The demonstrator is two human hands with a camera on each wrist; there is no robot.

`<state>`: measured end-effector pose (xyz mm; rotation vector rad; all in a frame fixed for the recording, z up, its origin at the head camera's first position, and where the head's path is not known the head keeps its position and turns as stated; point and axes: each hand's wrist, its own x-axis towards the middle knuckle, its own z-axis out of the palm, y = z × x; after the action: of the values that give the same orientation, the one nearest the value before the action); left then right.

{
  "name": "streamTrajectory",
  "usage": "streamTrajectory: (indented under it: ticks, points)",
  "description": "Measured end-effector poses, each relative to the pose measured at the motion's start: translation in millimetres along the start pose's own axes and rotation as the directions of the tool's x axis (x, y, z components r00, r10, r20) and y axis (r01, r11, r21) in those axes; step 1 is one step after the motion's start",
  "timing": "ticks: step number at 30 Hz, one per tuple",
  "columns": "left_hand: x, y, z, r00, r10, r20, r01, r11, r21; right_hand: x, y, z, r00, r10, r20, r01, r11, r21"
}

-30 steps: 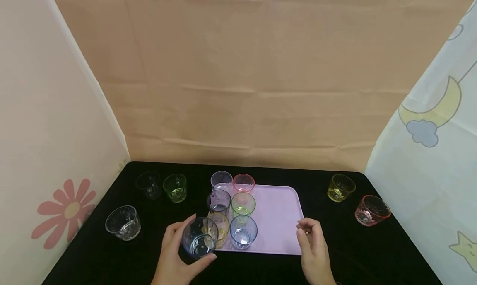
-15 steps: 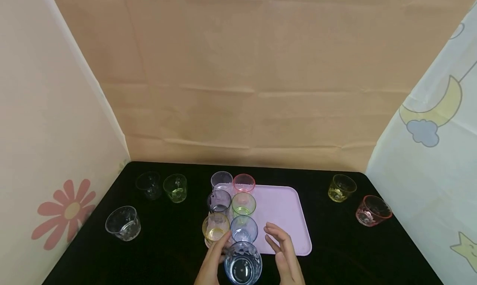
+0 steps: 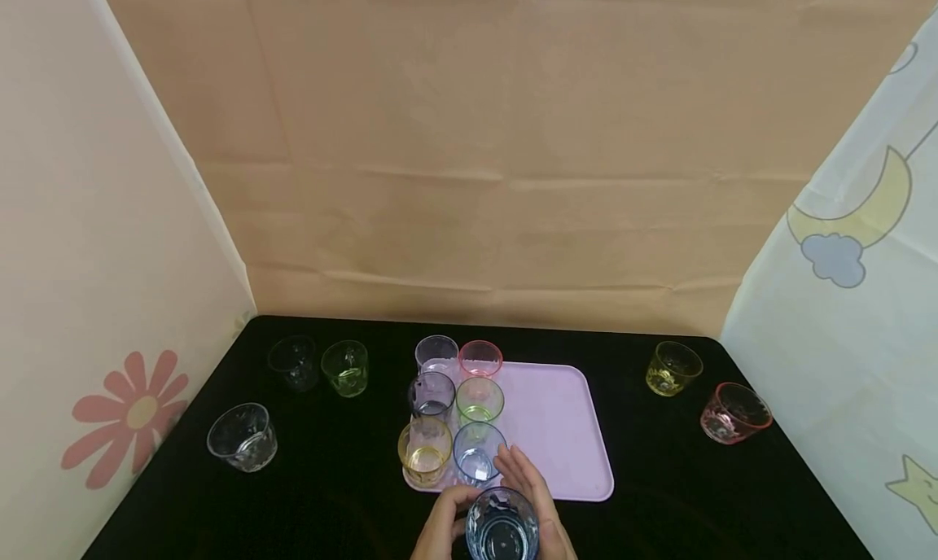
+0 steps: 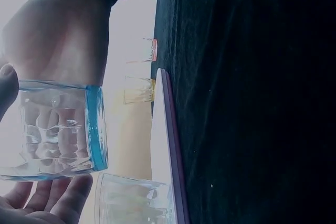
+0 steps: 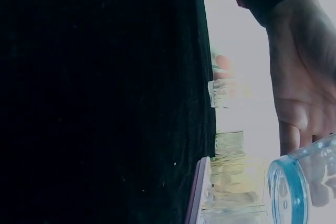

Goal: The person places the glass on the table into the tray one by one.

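In the head view, my left hand [image 3: 442, 525] grips a blue glass tumbler [image 3: 502, 525] in front of the tray's near edge. Opposite it, my right hand [image 3: 536, 501] lays straight fingers along the tumbler's right side. Seen from the left wrist, the tumbler [image 4: 58, 129] is held up off the black table, with a bright blue band at its lower end. The right wrist view catches the same tumbler [image 5: 302, 184] at its lower right, with a palm behind it. On the pink tray [image 3: 560, 430], a light blue glass [image 3: 479, 462] and a yellow glass [image 3: 425, 454] stand nearest the hands.
Farther back on the tray are a green glass [image 3: 479, 401], a dark purple glass [image 3: 431, 395], a red-rimmed glass [image 3: 480, 358] and a clear glass [image 3: 436, 352]. Other glasses stand left, including a clear tumbler [image 3: 243, 438], and right, a yellow tumbler [image 3: 672, 369] and red tumbler [image 3: 735, 413].
My left hand has carried the blue tumbler rightward and toward me, from over the yellow glass to in front of the tray. My right hand has moved left to the tumbler's side.
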<state>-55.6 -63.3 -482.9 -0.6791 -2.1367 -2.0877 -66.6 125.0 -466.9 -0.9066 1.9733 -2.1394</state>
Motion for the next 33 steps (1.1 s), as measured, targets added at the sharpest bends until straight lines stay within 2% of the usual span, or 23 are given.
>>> streamTrajectory:
  ticks: [3, 8, 9, 11, 13, 16, 18, 20, 23, 26, 28, 30, 33]
  points:
    - [0.5, 2.9, -1.9, 0.999, 0.032, 0.018, -0.033, 0.999, 0.030, 0, -2, -1, 0.998, 0.005, 0.068, -0.009, 0.997, 0.070]
    - [-0.4, -7.0, -9.5, 0.993, 0.110, 0.043, -0.115, 0.985, 0.126, -2, 1, -6, 0.982, -0.022, 0.185, -0.013, 0.982, 0.187]
    - [-0.3, -7.1, -11.1, 0.991, 0.129, 0.046, -0.135, 0.980, 0.144, -2, 3, -8, 0.977, -0.033, 0.209, -0.009, 0.981, 0.196]
    - [0.0, -3.5, -14.0, 0.991, 0.125, 0.056, -0.132, 0.979, 0.154, -2, 9, -14, 0.965, -0.054, 0.257, 0.003, 0.980, 0.197]
    - [1.8, 0.8, -17.7, 0.988, 0.136, 0.075, -0.145, 0.981, 0.127, -2, 13, -21, 0.955, -0.022, 0.295, -0.021, 0.990, 0.142]
    - [4.1, 9.4, -22.6, 0.995, 0.025, 0.100, -0.032, 0.997, 0.071, -2, 18, -30, 0.945, 0.018, 0.327, -0.031, 0.999, 0.032]
    - [5.6, 12.2, -25.9, 0.992, -0.028, 0.120, 0.024, 0.999, 0.033, -4, 21, -35, 0.947, 0.068, 0.315, -0.055, 0.997, -0.049]
    - [6.2, 17.5, -27.4, 0.985, -0.112, 0.131, 0.112, 0.994, 0.005, -5, 21, -37, 0.946, 0.082, 0.314, -0.055, 0.994, -0.092]
    - [6.7, 19.2, -29.0, 0.981, -0.113, 0.160, 0.115, 0.993, -0.006, -5, 17, -38, 0.946, 0.094, 0.309, -0.059, 0.991, -0.119]
    - [6.2, 18.6, -30.3, 0.981, -0.084, 0.177, 0.085, 0.996, 0.005, -1, 6, -35, 0.945, 0.089, 0.314, -0.063, 0.994, -0.093]
    - [4.9, 12.2, -32.1, 0.977, -0.079, 0.200, 0.081, 0.997, 0.002, -1, 2, -34, 0.948, 0.070, 0.309, -0.046, 0.995, -0.086]
    - [2.5, -3.2, -34.8, 0.971, -0.086, 0.225, 0.089, 0.996, -0.002, -1, 1, -33, 0.950, 0.082, 0.301, -0.061, 0.995, -0.077]
    - [-3.8, -50.4, -39.8, 0.960, -0.107, 0.259, 0.114, 0.993, -0.014, -4, 4, -33, 0.952, 0.102, 0.288, -0.086, 0.994, -0.065]
